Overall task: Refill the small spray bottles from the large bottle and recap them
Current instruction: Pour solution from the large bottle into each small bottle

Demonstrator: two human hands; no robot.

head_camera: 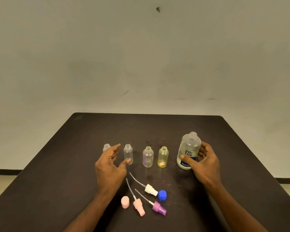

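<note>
Several small uncapped bottles stand in a row on the black table [224, 148]: a clear one [106, 147] partly hidden behind my left hand, a clear one [128, 153], a purplish one [148, 157] and a yellow one [163, 157]. My left hand [111, 166] is spread around the second clear bottle, its thumb tip touching the bottle's base. The large uncapped bottle [189, 149] with a blue label stands at the right. My right hand [203, 162] grips its lower half.
Near the front lie a white spray head [151, 189], a pink spray head [138, 206] and a purple spray head [159, 207], each with a dip tube. A blue cap [162, 195] and a pink cap [125, 201] sit beside them.
</note>
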